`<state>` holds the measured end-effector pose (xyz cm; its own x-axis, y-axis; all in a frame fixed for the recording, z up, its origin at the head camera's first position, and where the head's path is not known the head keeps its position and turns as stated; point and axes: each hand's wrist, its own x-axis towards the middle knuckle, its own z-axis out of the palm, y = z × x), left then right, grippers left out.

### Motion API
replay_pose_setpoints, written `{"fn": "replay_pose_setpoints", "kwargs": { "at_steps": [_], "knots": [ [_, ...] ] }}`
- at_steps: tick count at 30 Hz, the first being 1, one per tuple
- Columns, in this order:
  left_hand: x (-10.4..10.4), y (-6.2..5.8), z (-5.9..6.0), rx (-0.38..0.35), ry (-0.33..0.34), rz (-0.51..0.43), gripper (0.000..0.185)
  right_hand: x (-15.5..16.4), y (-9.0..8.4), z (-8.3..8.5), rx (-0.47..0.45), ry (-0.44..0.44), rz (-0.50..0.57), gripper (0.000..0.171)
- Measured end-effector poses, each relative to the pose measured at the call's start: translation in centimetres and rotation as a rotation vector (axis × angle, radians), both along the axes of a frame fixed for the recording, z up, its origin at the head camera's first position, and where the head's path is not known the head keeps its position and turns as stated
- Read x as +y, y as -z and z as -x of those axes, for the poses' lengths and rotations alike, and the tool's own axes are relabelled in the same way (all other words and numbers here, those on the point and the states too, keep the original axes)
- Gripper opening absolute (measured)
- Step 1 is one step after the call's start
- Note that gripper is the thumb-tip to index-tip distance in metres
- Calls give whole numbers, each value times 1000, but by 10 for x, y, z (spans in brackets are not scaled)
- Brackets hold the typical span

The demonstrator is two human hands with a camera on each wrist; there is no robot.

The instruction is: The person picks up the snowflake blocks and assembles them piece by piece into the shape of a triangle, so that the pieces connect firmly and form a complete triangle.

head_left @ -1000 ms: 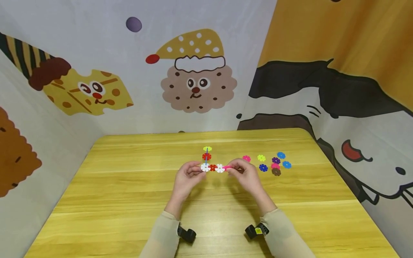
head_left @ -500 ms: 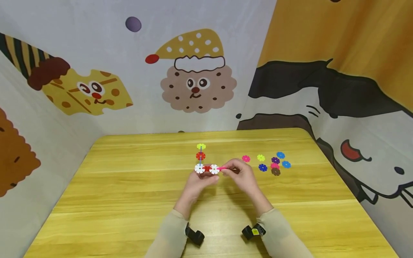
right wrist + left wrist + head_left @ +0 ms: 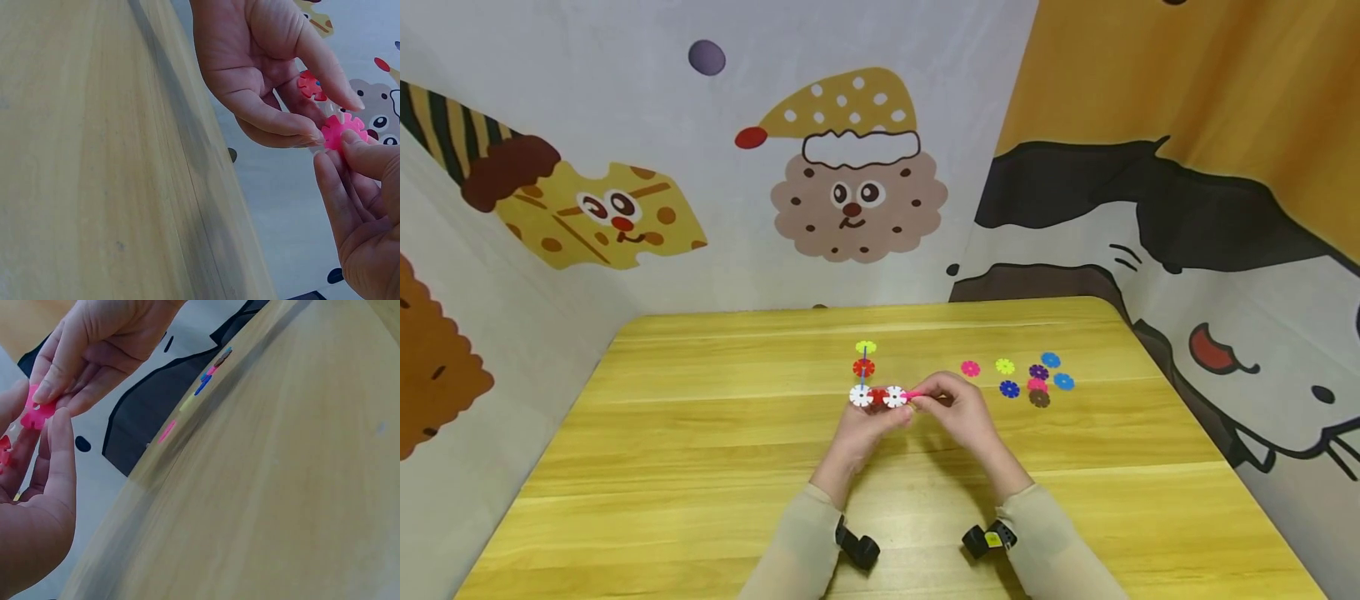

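yellow wooden tabletop [image 3: 700,450], enclosed by fabric walls printed with cartoon biscuit figures [image 3: 857,196]. above its middle, both hands meet. left hand [image 3: 867,427], fingers curled, grasps from below an assembly of interlocked plastic snowflake discs [image 3: 874,392]: two white discs flanking a red one in a row, with a red disc and a yellow-green disc stacked above the left white disc. right hand [image 3: 958,410] pinches a pink plastic snowflake disc [image 3: 914,394] between thumb and fingertips, holding it against the right end of the row; in the right wrist view the pink disc [image 3: 340,130] touches the left fingertips. to the right, well apart from the hands, a loose cluster of spare coloured snowflake discs [image 3: 1026,379] lies flat on the tabletop: pink, yellow-green, purple, blue and brown.
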<state>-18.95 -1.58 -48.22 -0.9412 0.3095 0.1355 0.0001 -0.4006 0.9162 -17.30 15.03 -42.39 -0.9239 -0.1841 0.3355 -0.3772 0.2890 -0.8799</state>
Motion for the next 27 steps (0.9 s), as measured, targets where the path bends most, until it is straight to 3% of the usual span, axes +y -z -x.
{"fn": "replay_pose_setpoints", "kwargs": {
  "at_steps": [6,13,17,24,27],
  "knots": [
    [1,-1,-1,-24,-24,1,26,0,-1,-1,-7,-3,-13,6],
    [5,-5,-2,-97,-38,-70,37,2,0,-2,-1,-7,-29,6],
    [7,-5,-2,-98,-49,-86,35,3,2,-1,-14,-6,-36,7],
    [4,-4,-1,-89,-57,-43,36,20,32,14,-43,0,-41,11],
    [2,-4,-1,-97,-64,-24,36,31,34,13,-27,19,-72,13]
  ]
}}
